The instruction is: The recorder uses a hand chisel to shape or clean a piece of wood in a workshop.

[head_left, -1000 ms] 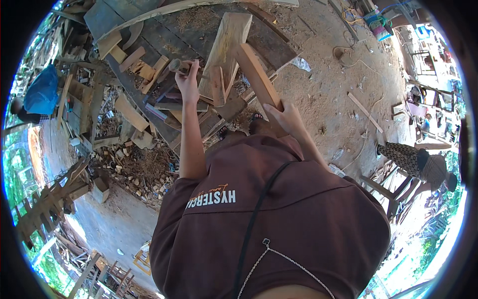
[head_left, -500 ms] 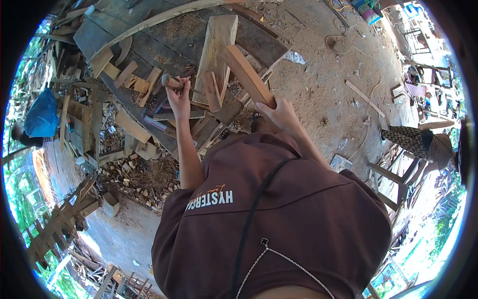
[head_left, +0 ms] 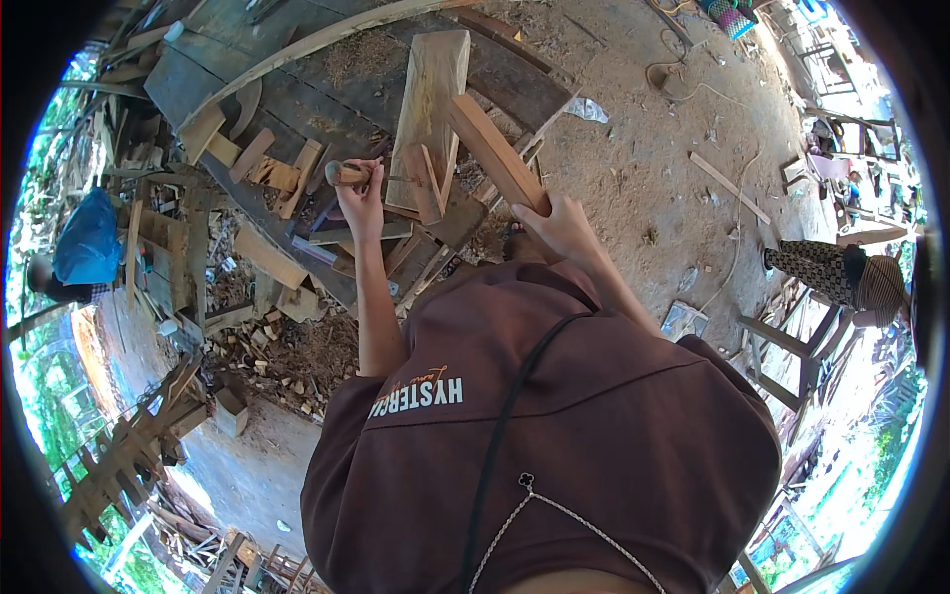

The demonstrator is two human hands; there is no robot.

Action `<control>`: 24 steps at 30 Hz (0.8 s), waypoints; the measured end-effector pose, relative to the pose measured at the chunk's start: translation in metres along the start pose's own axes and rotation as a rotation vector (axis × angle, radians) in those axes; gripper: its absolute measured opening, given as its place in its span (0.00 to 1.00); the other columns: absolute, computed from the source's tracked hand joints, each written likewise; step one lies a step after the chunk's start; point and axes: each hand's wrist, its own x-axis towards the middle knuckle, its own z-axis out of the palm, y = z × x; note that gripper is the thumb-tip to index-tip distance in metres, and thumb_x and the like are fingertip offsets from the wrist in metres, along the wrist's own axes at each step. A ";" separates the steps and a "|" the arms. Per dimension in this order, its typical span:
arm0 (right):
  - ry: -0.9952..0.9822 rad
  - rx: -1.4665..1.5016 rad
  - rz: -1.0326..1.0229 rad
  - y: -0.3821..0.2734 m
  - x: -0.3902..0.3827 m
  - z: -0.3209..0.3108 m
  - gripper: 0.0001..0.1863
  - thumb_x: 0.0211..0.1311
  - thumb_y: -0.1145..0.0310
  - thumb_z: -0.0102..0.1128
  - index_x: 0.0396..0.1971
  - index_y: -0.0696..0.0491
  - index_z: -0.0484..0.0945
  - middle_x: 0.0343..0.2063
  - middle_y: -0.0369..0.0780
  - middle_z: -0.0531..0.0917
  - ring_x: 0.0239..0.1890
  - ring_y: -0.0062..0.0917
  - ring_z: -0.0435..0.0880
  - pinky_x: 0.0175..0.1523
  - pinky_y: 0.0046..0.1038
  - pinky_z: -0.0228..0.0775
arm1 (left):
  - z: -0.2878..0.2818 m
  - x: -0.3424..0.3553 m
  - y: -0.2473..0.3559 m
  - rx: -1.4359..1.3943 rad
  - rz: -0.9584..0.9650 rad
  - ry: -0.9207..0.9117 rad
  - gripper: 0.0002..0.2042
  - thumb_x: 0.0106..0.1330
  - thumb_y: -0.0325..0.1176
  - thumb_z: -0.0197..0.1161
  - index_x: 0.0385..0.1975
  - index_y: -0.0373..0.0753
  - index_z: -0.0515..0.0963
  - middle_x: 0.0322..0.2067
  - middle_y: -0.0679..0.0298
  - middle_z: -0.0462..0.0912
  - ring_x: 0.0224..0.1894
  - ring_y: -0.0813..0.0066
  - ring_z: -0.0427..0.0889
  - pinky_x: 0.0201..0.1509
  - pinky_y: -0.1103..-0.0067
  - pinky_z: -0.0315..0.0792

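Observation:
My left hand point(head_left: 364, 208) is closed around the wooden handle of a chisel point(head_left: 346, 174), held nearly level over the workbench. Its thin blade points right, to a small upright piece of wood point(head_left: 425, 186); whether the tip touches it I cannot tell. In my right hand point(head_left: 566, 230) is the near end of a thick, squared wooden bar point(head_left: 495, 150), which slants up and left. The bar's far end is close to a long pale plank point(head_left: 429, 99) that lies on the bench behind the small piece.
Several offcuts point(head_left: 272, 170) lie on the dark workbench point(head_left: 307, 74), with a curved strip point(head_left: 327, 45) across its far side. Wood scraps point(head_left: 267, 346) cover the floor at left. On the right are a loose stick point(head_left: 730, 188), a wooden frame point(head_left: 792, 346) and another person's patterned clothing point(head_left: 816, 269).
The chisel in my left hand has turned to lie more level, its handle end slightly lower. My right hand and the wooden bar have barely moved; the view has shifted slightly.

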 end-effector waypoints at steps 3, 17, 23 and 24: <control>0.003 -0.001 0.010 -0.004 -0.001 0.000 0.33 0.52 0.46 0.62 0.35 0.69 0.76 0.26 0.58 0.81 0.32 0.46 0.84 0.40 0.38 0.74 | 0.000 0.000 0.001 -0.012 0.000 0.011 0.10 0.65 0.24 0.58 0.42 0.36 0.65 0.39 0.62 0.76 0.46 0.71 0.79 0.50 0.78 0.75; -0.005 0.001 0.011 -0.007 0.000 -0.001 0.32 0.52 0.47 0.63 0.34 0.69 0.77 0.26 0.57 0.81 0.32 0.46 0.84 0.39 0.39 0.73 | 0.003 0.001 0.001 0.016 -0.020 0.010 0.12 0.62 0.23 0.63 0.39 0.36 0.66 0.37 0.63 0.76 0.44 0.71 0.79 0.50 0.77 0.75; -0.005 -0.027 -0.027 -0.003 0.005 0.004 0.33 0.53 0.46 0.62 0.35 0.68 0.77 0.26 0.58 0.81 0.32 0.46 0.83 0.40 0.39 0.73 | 0.009 0.008 0.002 0.146 0.014 0.022 0.11 0.60 0.23 0.65 0.37 0.36 0.68 0.35 0.65 0.77 0.42 0.74 0.79 0.48 0.78 0.74; -0.007 -0.024 -0.027 -0.003 0.006 0.004 0.33 0.53 0.46 0.62 0.35 0.68 0.77 0.26 0.58 0.81 0.32 0.47 0.83 0.40 0.39 0.73 | 0.009 0.009 0.003 0.168 0.016 0.019 0.11 0.60 0.24 0.65 0.37 0.37 0.69 0.35 0.65 0.77 0.41 0.74 0.79 0.48 0.78 0.74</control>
